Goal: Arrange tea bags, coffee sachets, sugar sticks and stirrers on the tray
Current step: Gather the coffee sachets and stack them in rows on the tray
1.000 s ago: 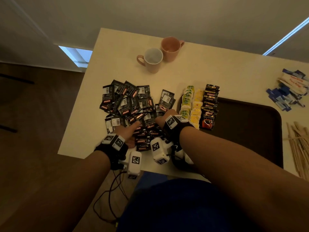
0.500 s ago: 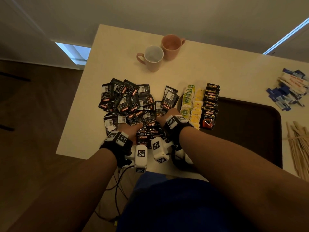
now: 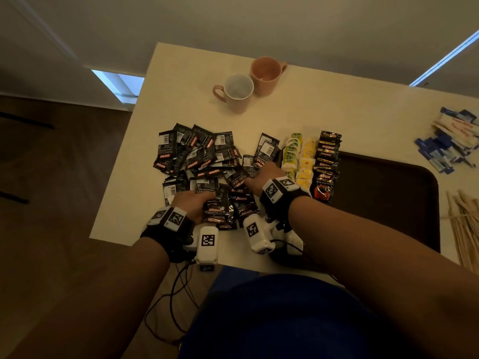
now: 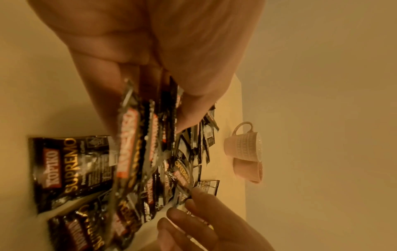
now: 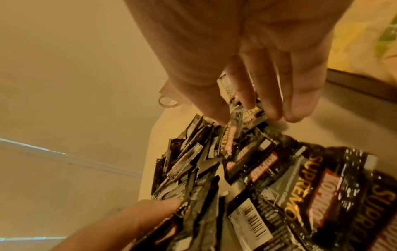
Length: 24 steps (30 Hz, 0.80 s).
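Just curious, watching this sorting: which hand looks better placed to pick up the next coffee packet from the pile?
Probably the right hand. Its fingers are extended onto a loose coffee packet, while the left hand already grips a bunch of packets. It is also nearer the tray.

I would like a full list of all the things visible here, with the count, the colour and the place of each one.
table: one, cream, under everything
tray: one, dark brown, right of centre
loose coffee sachets: many, black, heaped on the table left of the tray
coffee sachet row: one row, black, on the tray's left part
tea bags: two rows, green and yellow, on the tray's left edge
mugs: two, pink, far side of the table
sugar sticks: a pile, blue and white, far right
stirrers: a bundle, pale wood, right of the tray
left hand: holds a bunch of sachets
right hand: fingers on a sachet in the heap
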Available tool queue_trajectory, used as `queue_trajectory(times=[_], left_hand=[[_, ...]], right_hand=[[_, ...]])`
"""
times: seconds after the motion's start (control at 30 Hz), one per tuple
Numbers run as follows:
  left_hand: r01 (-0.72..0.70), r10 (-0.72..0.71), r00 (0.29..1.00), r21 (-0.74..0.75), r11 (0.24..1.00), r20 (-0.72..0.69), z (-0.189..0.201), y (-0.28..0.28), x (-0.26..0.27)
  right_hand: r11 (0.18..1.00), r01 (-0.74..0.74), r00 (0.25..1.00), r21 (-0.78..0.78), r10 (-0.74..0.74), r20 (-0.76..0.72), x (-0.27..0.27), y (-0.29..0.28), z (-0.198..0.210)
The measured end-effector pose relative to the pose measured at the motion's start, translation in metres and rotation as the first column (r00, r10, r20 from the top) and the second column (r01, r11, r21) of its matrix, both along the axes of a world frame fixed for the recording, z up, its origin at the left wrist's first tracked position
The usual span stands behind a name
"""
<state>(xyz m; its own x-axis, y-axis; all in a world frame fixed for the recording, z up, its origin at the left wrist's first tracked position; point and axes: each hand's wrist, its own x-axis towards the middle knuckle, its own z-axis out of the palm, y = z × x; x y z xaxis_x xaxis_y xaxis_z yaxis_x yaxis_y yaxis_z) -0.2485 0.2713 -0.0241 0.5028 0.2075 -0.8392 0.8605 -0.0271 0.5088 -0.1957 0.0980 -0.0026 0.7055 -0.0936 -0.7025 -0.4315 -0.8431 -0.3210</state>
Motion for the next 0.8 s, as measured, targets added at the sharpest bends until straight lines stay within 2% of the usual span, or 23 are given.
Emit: queue_trajectory(times=[0.13,0.23,0.3,0.37,0.43,0.47,0.67,0.8], left_hand=[[-0.026,0.027,0.999,-0.035,0.999,0.021,0.015,0.005,-0.002],[-0.048,0.049,0.999,-0.074,0.996,-0.001,0.026,0.009,-0.002],[-0.066,0.069,0.998,-0.115,0.991,0.015,0.032,0.009,0.000],[-0.057,0.063,0.997,-0.140,0.988,0.039,0.035,0.008,0.003],[-0.034,0.042,0.997,-0.123,0.992,0.064,0.039,0.007,0.007],[-0.025,0.033,0.997,-0.105,0.994,0.075,0.041,0.007,0.009],[0.029,-0.021,0.992,-0.066,0.997,0.121,0.051,0.006,0.015],[0.025,-0.012,0.990,-0.089,0.996,0.144,0.057,-0.001,0.017]], right_hand=[[0.994,-0.107,0.987,0.013,0.105,0.125,-0.001,0.001,0.006],[0.950,-0.293,0.933,0.110,0.259,0.251,-0.007,0.004,0.014],[0.858,-0.482,0.848,0.180,0.404,0.344,-0.010,0.009,0.021],[0.738,-0.655,0.729,0.165,0.559,0.394,-0.012,0.015,0.021],[0.658,-0.744,0.646,0.118,0.662,0.381,-0.012,0.021,0.016],[0.645,-0.757,0.632,0.106,0.680,0.372,-0.011,0.023,0.013],[0.711,-0.662,0.741,0.238,0.573,0.350,-0.012,0.013,0.021],[0.684,-0.703,0.702,0.193,0.626,0.339,-0.013,0.006,0.024]])
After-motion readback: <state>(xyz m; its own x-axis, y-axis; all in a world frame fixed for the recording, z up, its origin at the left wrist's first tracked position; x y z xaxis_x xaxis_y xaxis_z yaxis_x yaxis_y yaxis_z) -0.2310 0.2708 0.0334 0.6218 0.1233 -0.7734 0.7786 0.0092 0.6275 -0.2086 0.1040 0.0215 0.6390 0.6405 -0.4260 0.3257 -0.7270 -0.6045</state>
